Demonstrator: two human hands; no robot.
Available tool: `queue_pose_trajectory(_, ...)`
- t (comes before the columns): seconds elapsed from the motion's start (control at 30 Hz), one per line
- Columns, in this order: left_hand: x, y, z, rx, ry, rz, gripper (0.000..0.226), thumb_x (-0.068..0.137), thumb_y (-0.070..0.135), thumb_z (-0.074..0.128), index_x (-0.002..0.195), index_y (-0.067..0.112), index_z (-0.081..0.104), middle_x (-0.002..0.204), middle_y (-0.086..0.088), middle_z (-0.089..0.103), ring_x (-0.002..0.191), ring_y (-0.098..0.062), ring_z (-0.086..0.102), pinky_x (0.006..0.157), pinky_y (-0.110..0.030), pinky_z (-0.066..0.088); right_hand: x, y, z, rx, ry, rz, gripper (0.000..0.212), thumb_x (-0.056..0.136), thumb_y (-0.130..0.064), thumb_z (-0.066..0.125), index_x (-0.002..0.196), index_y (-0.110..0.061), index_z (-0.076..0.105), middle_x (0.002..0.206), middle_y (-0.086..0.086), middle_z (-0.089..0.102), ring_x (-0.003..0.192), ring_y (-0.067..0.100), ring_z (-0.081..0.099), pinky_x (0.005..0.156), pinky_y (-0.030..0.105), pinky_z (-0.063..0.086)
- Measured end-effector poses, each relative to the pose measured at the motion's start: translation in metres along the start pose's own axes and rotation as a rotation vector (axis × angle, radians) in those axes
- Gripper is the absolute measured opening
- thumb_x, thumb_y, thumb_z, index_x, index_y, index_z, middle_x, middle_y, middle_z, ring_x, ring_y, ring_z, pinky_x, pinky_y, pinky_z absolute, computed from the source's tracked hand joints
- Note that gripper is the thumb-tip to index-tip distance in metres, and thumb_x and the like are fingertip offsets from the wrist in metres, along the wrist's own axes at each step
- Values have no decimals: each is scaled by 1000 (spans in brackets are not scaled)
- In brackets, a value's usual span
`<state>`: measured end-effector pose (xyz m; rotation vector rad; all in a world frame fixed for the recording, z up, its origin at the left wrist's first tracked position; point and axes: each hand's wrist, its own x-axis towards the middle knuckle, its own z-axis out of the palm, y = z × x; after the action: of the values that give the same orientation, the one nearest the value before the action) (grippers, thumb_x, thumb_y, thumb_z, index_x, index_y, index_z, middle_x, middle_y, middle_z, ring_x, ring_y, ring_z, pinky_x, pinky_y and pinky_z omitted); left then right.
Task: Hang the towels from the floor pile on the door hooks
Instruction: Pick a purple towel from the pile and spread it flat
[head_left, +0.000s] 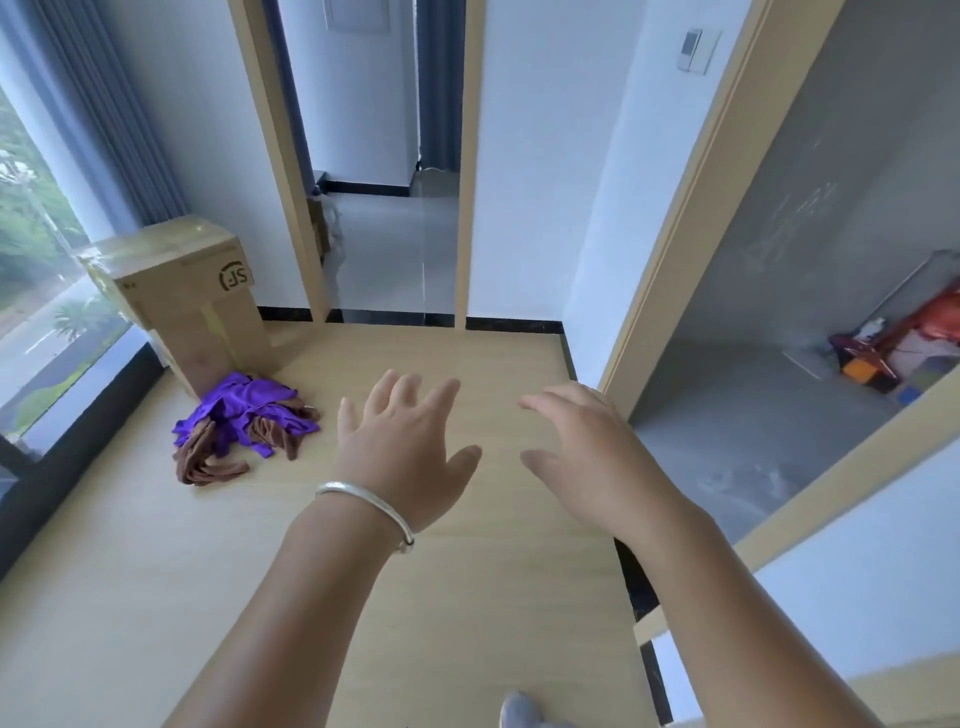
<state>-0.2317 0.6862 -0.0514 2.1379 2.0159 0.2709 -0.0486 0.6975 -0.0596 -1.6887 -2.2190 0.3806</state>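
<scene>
- Head view: both hands raised over wooden floor, palms down, holding nothing.
- Left hand: fingers straight and spread; silver bangle on wrist.
- Right hand: fingers loosely extended, slightly bent, apart from left hand.
- Towel pile: purple and brown cloths heaped on floor, left of hands, touching base of cardboard box.
- Box set beside window.
- Open doorway beyond, straight ahead.
- Door hooks: cannot tell.

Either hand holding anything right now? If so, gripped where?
Nothing is held. The left hand and right hand are both open in the air, fingers spread. The towels lie untouched on the floor.
</scene>
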Motion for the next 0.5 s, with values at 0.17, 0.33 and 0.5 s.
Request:
queue_pose_trajectory(0.17,81,38,11,5,-40,112,66,92,60,40,148,39,14,157,3,18,148,-17,2,118,-53,10,54,60,-17,19,-15,59,54,91,-38,60,141,-34,40,143,-14,39,135,6,26,108,28,27)
queue_pose_trajectory(0.33,169,70,5,102,-77,166,66,91,61,40,148,38,15,152,7,27,145,-17,17,116,-50,19,122,117,-52,73,-77,66,56,90,-45,59,141,-38,37,143,-17,36,128,6,34,102,28,35)
queue_pose_trajectory(0.5,248,95,5,154,-60,141,68,91,62,40,149,38,15,152,9,29,143,-16,23,117,-50,20,188,171,-75,73,-68,58,57,91,-48,57,142,-38,35,145,-17,34,134,5,26,97,23,29)
